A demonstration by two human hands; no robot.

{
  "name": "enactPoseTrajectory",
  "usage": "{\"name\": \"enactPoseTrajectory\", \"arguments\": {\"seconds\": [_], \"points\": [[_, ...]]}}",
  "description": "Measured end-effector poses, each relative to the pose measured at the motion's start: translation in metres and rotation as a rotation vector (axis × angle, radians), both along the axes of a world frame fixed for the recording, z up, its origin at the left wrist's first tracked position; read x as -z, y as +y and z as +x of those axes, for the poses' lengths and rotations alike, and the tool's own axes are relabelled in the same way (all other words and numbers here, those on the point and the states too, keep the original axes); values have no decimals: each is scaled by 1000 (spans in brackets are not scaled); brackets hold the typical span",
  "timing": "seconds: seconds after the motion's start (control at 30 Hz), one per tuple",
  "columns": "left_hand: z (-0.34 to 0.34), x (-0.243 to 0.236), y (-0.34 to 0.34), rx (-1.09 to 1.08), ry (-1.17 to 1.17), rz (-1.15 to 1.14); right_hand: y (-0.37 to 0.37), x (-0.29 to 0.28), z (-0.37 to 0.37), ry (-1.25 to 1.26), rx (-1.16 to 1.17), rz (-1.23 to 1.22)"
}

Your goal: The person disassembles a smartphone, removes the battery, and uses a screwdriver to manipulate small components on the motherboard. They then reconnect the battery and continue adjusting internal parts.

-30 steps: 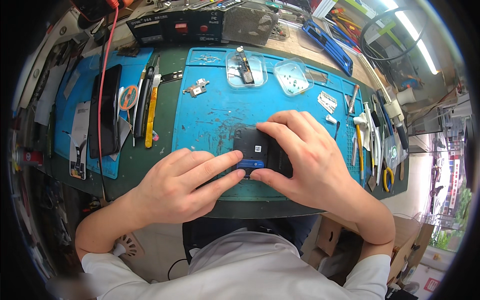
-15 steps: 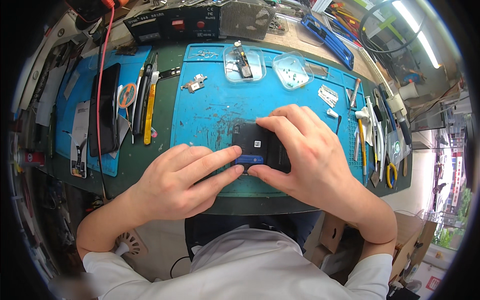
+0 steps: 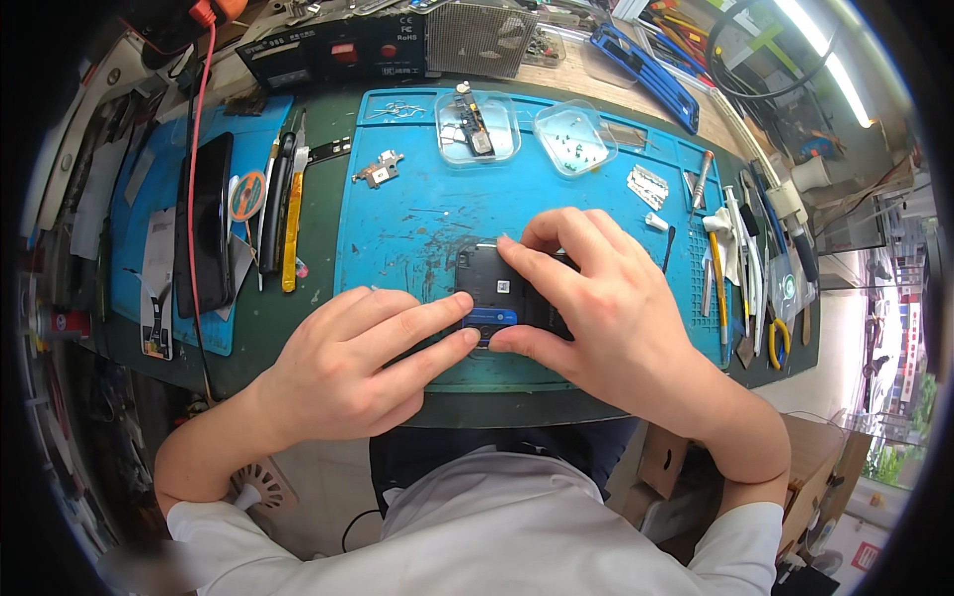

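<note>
An opened black phone, with a small white square label and a blue strip near its lower left end, lies on the blue mat. My right hand grips it, fingertips at the far edge and thumb at the near edge, hiding much of its right part. Two fingertips of my left hand press on the phone's left edge beside the blue strip; its other fingers are curled and partly hidden. A loose metal phone part sits on the mat to the far left of the phone.
Behind the phone stand a clear tray with a phone part and another clear tray with small green bits. A dark phone and tweezers lie left. Pliers and tools line the right. A black device stands behind.
The view has shifted slightly. The phone's far left corner shows more, with a light line along its far edge; my right fingertips have moved slightly at that edge.
</note>
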State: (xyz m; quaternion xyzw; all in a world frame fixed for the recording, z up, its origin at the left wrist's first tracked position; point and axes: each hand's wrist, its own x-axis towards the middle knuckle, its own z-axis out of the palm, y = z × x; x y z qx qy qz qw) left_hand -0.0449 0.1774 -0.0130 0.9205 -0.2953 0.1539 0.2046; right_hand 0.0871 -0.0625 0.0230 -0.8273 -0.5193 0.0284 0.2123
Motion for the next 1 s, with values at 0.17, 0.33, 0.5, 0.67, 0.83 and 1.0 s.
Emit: {"name": "enactPoseTrajectory", "arguments": {"seconds": [0.17,0.33,0.5,0.67,0.83,1.0], "points": [[-2,-1,-8,-36,-8,7,-7,7,-11,-47,-16,97],[-2,0,-12,-58,-27,59,-22,22,-25,-169,-124,193],[-1,-7,-16,-69,52,14,-28,21,-37,-156,-65,114],[16,-14,-12,-16,106,-73,-29,26,-42,-111,-11,160],[22,-12,-7,33,146,-58,-30,30,-45,-147,-21,109],[22,-20,-10,35,120,68,-28,30,-46,-220,-29,95]]}}
